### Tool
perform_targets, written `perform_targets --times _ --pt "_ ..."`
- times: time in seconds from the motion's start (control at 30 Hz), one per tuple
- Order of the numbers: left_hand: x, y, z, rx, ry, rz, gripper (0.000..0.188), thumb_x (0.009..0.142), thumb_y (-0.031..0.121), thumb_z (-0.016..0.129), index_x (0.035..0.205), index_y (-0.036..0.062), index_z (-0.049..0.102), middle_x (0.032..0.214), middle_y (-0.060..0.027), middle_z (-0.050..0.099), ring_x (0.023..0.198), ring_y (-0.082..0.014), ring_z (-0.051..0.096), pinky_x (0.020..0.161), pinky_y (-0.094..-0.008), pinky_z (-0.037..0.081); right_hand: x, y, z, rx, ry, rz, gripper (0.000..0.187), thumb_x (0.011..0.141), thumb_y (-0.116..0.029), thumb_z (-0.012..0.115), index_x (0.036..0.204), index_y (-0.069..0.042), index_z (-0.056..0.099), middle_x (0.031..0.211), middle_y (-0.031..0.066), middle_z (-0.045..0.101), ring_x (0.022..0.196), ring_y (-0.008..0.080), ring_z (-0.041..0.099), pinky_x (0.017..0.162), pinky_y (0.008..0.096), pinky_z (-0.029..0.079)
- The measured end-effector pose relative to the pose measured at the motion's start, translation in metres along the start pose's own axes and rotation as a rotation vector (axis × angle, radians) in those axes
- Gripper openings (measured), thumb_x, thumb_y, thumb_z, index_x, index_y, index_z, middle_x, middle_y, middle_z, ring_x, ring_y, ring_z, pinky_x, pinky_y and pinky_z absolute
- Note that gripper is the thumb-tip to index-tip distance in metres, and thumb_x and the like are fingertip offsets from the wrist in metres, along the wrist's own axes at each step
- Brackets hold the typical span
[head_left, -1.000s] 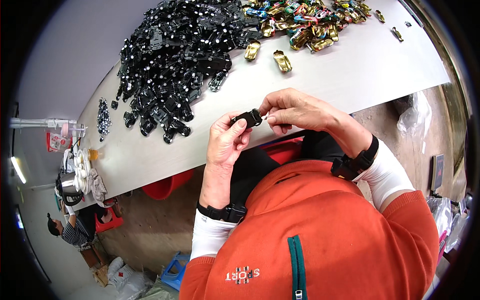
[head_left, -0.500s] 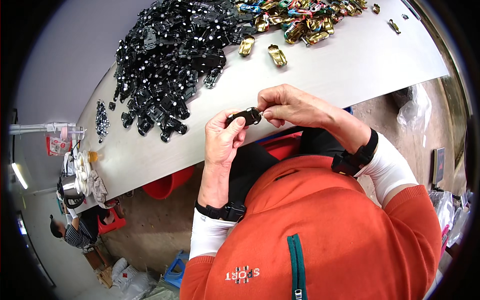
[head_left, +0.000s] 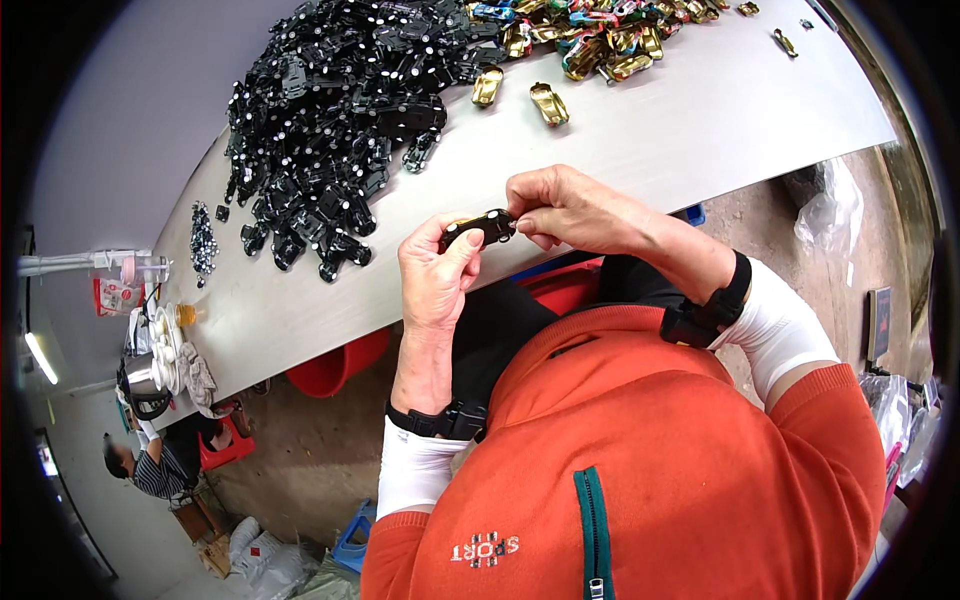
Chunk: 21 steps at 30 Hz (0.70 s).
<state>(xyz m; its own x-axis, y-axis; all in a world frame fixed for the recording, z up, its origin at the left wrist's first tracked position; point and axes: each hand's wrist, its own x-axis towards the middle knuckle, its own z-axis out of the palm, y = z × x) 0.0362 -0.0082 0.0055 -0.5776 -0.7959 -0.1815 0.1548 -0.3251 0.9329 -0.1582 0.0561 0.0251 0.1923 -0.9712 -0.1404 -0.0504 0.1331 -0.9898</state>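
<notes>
My left hand (head_left: pixel 432 275) grips a toy car (head_left: pixel 478 232) between thumb and fingers, its black underside and small wheels turned up. At the car's right end, the fingers of my right hand (head_left: pixel 562 208) are pinched together; what sits between them is too small to make out. Both hands are over the near edge of the table. Beyond them lie two loose gold toy car bodies (head_left: pixel 549 104). A large heap of black toy car bases (head_left: pixel 330 130) with pale wheels rises to the left, and a pile of gold and multicoloured car bodies (head_left: pixel 600 45) lies farther back.
Small silvery parts (head_left: pixel 203 245) form a strip on the table (head_left: pixel 690 130) left of the heap. Dishes and a metal kettle (head_left: pixel 143 375) stand at its far left end. Under the edge is a red bucket (head_left: pixel 338 368). Another person (head_left: pixel 150 465) sits at lower left.
The view has shifted slightly. Both hands and the toy car sit a little farther left in the picture; the left grip and right pinch look much the same.
</notes>
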Motion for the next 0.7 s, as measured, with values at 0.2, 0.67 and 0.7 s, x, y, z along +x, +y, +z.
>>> perform_targets --times 0.2,0.67,0.7 --pt "0.003 -0.001 0.017 0.117 0.129 0.124 0.01 0.082 0.001 0.065 0.092 -0.001 0.062 0.066 -0.0024 0.057 0.045 -0.0047 0.046 0.037 -0.0166 0.032 0.006 0.003 0.008 -0.243 0.237 -0.022 0.008 0.087 -0.005 0.051 0.08 -0.002 0.053 0.059 -0.0016 0.048 0.056 0.0058 0.044 0.051 0.0234 0.037" --pt "0.02 -0.004 0.01 -0.193 0.195 0.075 0.013 0.082 0.002 0.066 0.094 -0.0007 0.062 0.079 -0.0027 0.061 0.059 -0.0055 0.052 0.048 -0.0178 0.04 0.008 0.012 0.01 0.237 -0.002 0.078 0.013 0.093 -0.011 0.047 0.095 -0.002 0.055 0.067 -0.0003 0.053 0.058 0.0062 0.045 0.052 0.0216 0.038" --pt "0.022 -0.009 0.013 -0.266 0.191 0.14 0.016 0.083 0.002 0.065 0.099 -0.0014 0.062 0.087 -0.0032 0.063 0.071 -0.0079 0.057 0.062 -0.0221 0.047 0.006 0.013 0.013 0.298 -0.041 0.077 0.012 0.094 -0.012 0.046 0.093 -0.003 0.054 0.067 -0.0006 0.054 0.058 0.0057 0.045 0.052 0.021 0.038"
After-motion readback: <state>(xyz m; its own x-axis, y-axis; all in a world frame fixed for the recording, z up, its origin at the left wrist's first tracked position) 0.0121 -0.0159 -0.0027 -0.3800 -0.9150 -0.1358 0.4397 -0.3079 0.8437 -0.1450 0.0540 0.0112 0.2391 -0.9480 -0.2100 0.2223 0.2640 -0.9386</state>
